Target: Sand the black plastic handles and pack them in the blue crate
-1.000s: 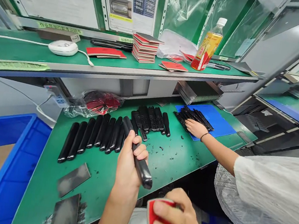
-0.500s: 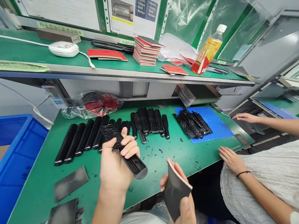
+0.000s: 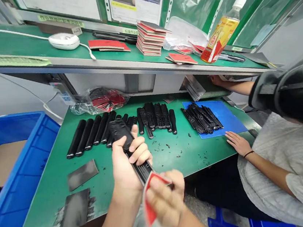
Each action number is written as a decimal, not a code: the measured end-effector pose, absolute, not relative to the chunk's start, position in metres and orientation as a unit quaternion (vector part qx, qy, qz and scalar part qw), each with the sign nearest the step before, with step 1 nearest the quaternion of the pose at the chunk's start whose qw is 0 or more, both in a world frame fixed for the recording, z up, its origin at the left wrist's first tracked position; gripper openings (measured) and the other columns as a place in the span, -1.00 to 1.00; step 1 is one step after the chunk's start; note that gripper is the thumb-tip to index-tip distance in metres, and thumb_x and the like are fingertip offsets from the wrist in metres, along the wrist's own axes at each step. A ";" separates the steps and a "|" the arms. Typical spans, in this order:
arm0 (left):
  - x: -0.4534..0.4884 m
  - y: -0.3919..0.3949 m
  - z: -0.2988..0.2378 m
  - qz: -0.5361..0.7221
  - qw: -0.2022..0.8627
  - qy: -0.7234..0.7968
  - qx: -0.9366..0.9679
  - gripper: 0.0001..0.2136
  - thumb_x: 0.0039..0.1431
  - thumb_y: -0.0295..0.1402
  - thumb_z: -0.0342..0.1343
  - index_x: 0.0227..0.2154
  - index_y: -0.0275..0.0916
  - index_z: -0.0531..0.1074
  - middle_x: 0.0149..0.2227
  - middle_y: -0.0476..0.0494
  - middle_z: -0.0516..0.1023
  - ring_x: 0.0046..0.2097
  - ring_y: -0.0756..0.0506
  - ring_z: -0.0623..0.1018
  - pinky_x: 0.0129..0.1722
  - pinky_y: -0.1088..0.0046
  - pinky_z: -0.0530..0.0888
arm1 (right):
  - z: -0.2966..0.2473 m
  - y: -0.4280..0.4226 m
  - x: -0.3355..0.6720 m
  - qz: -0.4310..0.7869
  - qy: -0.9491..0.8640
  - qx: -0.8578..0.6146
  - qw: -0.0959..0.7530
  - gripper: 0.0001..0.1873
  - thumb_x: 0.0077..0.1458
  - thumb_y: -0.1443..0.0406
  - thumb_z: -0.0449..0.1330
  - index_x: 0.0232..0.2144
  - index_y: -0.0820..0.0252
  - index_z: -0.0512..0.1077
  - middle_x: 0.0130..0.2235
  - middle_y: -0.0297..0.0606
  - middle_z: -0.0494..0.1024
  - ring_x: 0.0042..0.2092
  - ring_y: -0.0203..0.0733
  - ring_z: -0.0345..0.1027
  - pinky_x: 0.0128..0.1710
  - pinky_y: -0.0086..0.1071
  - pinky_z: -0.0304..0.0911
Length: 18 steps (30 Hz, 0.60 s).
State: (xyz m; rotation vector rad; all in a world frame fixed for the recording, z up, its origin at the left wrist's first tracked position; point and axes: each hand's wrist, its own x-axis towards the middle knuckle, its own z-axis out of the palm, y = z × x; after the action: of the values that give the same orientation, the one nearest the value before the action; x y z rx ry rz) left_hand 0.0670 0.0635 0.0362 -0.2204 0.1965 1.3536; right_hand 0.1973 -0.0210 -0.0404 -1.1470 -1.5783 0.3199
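Observation:
My left hand (image 3: 129,162) grips a long black plastic part (image 3: 123,134) above the green bench (image 3: 179,157), its ribbed inner side facing up. My right hand (image 3: 165,201) holds a red-backed sanding pad (image 3: 150,198) folded against the near end of that part. Behind my hands a row of several black parts (image 3: 93,134) lies side by side on the bench.
A second group of black parts (image 3: 158,116) and a blue mat (image 3: 228,121) with more parts lie farther back. A co-worker sits at the right, one hand (image 3: 237,142) on the bench. Worn sanding sheets (image 3: 82,173) lie near left. A blue crate (image 3: 20,171) stands at left.
My right hand brought the sanding pad up against the end of the black part. The co-worker leaned in and reached under the shelf. The view shifted slightly.

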 end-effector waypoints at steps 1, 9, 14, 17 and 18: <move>0.066 0.063 0.035 0.632 0.765 0.085 -0.091 -0.77 0.26 -0.40 -0.10 -0.08 -0.24 0.34 -0.61 0.18 0.10 -0.70 0.14 0.18 -0.73 0.64 0.11 | -0.040 -0.013 0.202 0.118 -0.670 -0.490 0.545 -0.55 0.36 0.22 0.01 0.23 -0.34 0.25 0.11 -0.36 0.55 -0.03 -0.03 0.50 -0.14 -0.08 0.44; 0.047 0.039 0.062 0.614 0.782 0.046 -0.092 -0.77 0.30 -0.41 -0.07 -0.02 -0.19 0.31 -0.60 0.21 0.15 -0.71 0.13 0.26 -0.78 0.68 0.23 | -0.026 0.005 0.209 -0.024 -0.748 -0.342 0.568 -0.51 0.38 0.31 -0.04 0.28 -0.20 0.20 0.13 -0.37 0.54 -0.02 -0.19 0.51 -0.20 -0.26 0.48; 0.016 0.024 0.077 0.630 0.771 -0.055 -0.077 -0.80 0.34 -0.45 0.04 -0.06 -0.05 0.35 -0.51 0.19 0.44 -0.64 0.12 0.40 -0.67 0.76 0.42 | -0.021 0.008 0.236 0.117 -0.621 -0.493 0.598 -0.52 0.36 0.36 -0.03 0.29 0.05 0.22 0.30 -0.12 0.33 0.31 0.03 0.20 0.19 0.06 0.27; 0.026 0.036 0.065 0.647 0.756 0.064 -0.076 -0.79 0.45 -0.37 -0.14 -0.04 -0.17 0.38 -0.49 0.06 0.46 -0.54 0.10 0.48 -0.54 0.71 0.51 | -0.020 -0.006 0.242 0.200 -0.611 -0.455 0.616 -0.53 0.38 0.28 -0.05 0.30 0.04 0.20 0.34 -0.12 0.24 0.31 0.04 0.19 0.15 0.00 0.35; 0.033 0.042 0.059 0.629 0.766 0.106 -0.082 -0.73 0.47 -0.35 -0.21 0.03 -0.23 0.34 -0.52 0.07 0.42 -0.56 0.11 0.46 -0.58 0.72 0.47 | -0.020 -0.012 0.241 0.229 -0.616 -0.443 0.609 -0.53 0.38 0.26 -0.05 0.29 0.04 0.21 0.34 -0.12 0.25 0.30 0.04 0.21 0.14 -0.02 0.37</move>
State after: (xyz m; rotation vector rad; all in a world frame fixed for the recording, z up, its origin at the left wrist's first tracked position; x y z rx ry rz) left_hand 0.0331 0.0417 0.0590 -0.1789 0.2297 1.3666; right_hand 0.2410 -0.0123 -0.0204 -1.0236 -1.4229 0.5285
